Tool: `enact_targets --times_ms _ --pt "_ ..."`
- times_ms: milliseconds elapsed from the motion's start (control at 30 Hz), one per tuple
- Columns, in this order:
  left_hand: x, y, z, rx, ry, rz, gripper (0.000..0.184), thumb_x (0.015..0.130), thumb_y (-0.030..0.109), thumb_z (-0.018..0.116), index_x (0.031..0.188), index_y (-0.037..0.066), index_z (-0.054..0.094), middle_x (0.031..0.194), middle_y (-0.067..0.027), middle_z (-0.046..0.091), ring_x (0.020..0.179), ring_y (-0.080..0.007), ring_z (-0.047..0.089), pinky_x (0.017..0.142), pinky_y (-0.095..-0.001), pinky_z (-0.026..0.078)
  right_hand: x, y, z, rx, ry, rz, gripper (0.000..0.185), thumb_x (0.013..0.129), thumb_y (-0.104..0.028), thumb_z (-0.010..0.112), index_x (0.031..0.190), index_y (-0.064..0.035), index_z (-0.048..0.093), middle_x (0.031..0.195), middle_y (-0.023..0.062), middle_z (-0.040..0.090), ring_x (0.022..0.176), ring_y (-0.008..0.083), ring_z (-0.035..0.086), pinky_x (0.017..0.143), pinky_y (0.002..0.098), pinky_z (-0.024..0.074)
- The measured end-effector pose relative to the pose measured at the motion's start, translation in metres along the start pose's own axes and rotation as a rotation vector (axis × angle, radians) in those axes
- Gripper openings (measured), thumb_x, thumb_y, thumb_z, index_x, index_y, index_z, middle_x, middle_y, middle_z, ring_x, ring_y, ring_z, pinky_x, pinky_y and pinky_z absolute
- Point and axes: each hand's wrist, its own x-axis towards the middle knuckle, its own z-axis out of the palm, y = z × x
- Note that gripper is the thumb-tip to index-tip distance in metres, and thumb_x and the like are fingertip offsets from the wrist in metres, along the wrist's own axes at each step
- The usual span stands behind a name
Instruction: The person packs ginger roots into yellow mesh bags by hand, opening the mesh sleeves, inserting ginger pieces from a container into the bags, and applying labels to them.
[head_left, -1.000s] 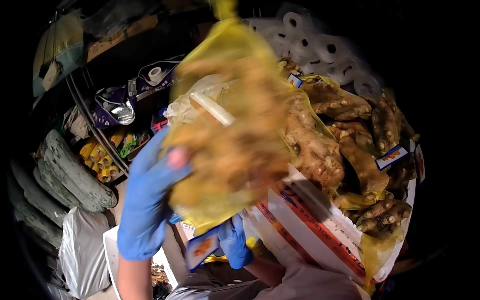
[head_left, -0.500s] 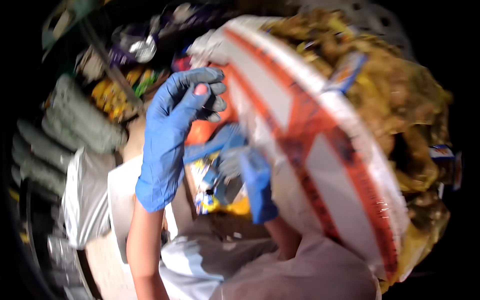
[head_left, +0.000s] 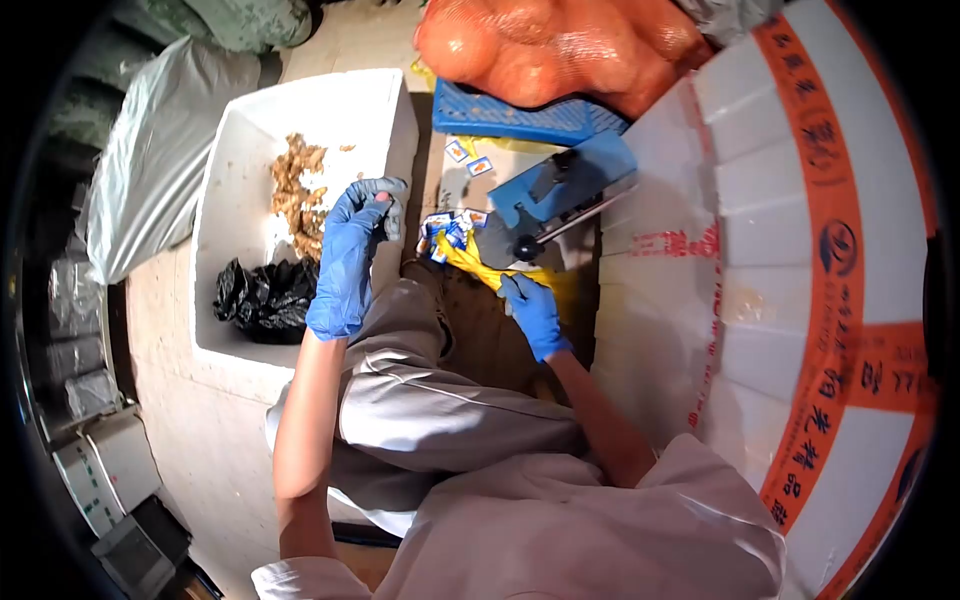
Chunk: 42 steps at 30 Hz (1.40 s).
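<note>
The person's left hand [head_left: 345, 265], in a blue glove, is up by the right side of an open white foam box [head_left: 398, 145]. Its fingers are bent in and a pink thumb tip pokes out; I cannot tell if it is all the way shut. The right hand [head_left: 536, 314], in a blue glove too, is farther right of the box. Its fingers touch the soft yellow netting [head_left: 468, 262], but I cannot tell if they grip it.

The netting lies right of the box, with little blue and white labels [head_left: 452, 226] at its left end. A flat blue tool with a black knob [head_left: 572, 178] is just beside it. Inside the box are knobbly brown bits [head_left: 297, 195] and a crinkly black plastic bag [head_left: 270, 300]. A big shiny white bag [head_left: 150, 165] sits left of the box.
</note>
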Motion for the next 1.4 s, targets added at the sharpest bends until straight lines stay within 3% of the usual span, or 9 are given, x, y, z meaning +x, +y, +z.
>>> enact_targets --times_ms 200,367,833,900,1000,1167,1233,1300,1400 --pt "-0.002 0.009 -0.047 -0.215 0.213 0.006 0.016 0.084 0.008 0.049 0.094 -0.002 0.056 0.064 -0.0005 0.051 0.054 -0.0069 0.046 0.051 -0.0179 0.039 0.094 0.113 0.108 -0.399 -0.085 0.004 0.022 0.075 -0.024 0.060 0.083 -0.0036 0.059 0.070 0.0121 0.060 0.060 0.0224 0.058 0.056 0.0312 0.0448" --pt "-0.005 0.022 -0.053 -0.340 0.268 -0.030 0.012 0.083 0.006 0.051 0.089 -0.002 0.057 0.064 -0.0028 0.054 0.052 -0.0080 0.047 0.049 -0.0180 0.039 0.157 0.119 0.160 -0.612 -0.175 0.080 0.033 0.064 -0.029 0.066 0.089 -0.0082 0.060 0.085 0.0155 0.060 0.079 0.0321 0.057 0.070 0.0361 0.0447" --pt "-0.017 0.032 -0.040 -0.401 0.297 -0.142 0.016 0.081 0.005 0.051 0.094 -0.004 0.056 0.070 -0.0023 0.054 0.058 -0.0076 0.049 0.054 -0.0179 0.041 0.167 0.152 0.141 -0.753 -0.095 -0.195 0.016 0.070 -0.021 0.057 0.072 -0.0050 0.058 0.077 0.0182 0.057 0.068 0.0353 0.054 0.061 0.0400 0.0439" --pt "-0.017 0.032 -0.040 -0.406 0.326 -0.154 0.016 0.081 0.005 0.052 0.094 -0.004 0.056 0.071 -0.0024 0.055 0.058 -0.0075 0.049 0.054 -0.0176 0.042 0.169 0.158 0.134 -0.673 -0.083 -0.247 0.012 0.070 -0.016 0.060 0.072 -0.0046 0.057 0.071 0.0143 0.058 0.062 0.0284 0.056 0.057 0.0356 0.0447" --pt "-0.017 0.028 -0.046 -0.456 0.262 -0.139 0.016 0.081 0.005 0.051 0.093 -0.003 0.056 0.074 -0.0034 0.056 0.059 -0.0077 0.050 0.054 -0.0176 0.043 0.170 0.170 0.128 -0.072 -0.160 0.084 0.010 0.068 -0.004 0.064 0.075 -0.0059 0.057 0.067 0.0003 0.053 0.060 0.0080 0.049 0.053 0.0247 0.0427" --pt "-0.013 0.020 -0.059 -0.478 0.157 -0.104 0.015 0.081 0.004 0.050 0.092 -0.003 0.056 0.073 -0.0047 0.057 0.059 -0.0089 0.050 0.055 -0.0182 0.043 0.160 0.134 0.109 -0.079 -0.144 -0.116 0.009 0.071 -0.003 0.061 0.079 -0.0045 0.056 0.072 0.0008 0.054 0.064 0.0100 0.052 0.055 0.0239 0.0448" --pt "-0.012 0.020 -0.057 -0.476 0.159 -0.087 0.015 0.081 0.005 0.050 0.093 -0.003 0.056 0.074 -0.0052 0.057 0.059 -0.0094 0.050 0.054 -0.0181 0.043 0.147 0.099 0.107 0.404 -0.048 0.116 0.009 0.076 -0.005 0.057 0.084 -0.0031 0.054 0.076 0.0022 0.052 0.065 0.0095 0.051 0.056 0.0226 0.0448" --pt "-0.012 0.019 -0.054 -0.473 0.157 -0.067 0.016 0.082 0.006 0.049 0.093 -0.004 0.056 0.075 -0.0058 0.057 0.060 -0.0098 0.051 0.054 -0.0180 0.042 0.135 0.065 0.112 0.400 0.060 0.093 0.013 0.080 -0.008 0.053 0.091 -0.0016 0.051 0.078 0.0030 0.050 0.064 0.0091 0.049 0.053 0.0207 0.0421" --pt "-0.011 0.002 -0.048 -0.476 0.308 -0.205 0.017 0.084 0.011 0.049 0.097 0.001 0.054 0.087 -0.0081 0.057 0.064 -0.0120 0.053 0.056 -0.0208 0.042 0.110 -0.009 0.106 0.204 0.175 -0.271 0.009 0.081 -0.009 0.048 0.084 -0.0010 0.048 0.075 0.0094 0.050 0.070 0.0195 0.049 0.066 0.0302 0.0402"
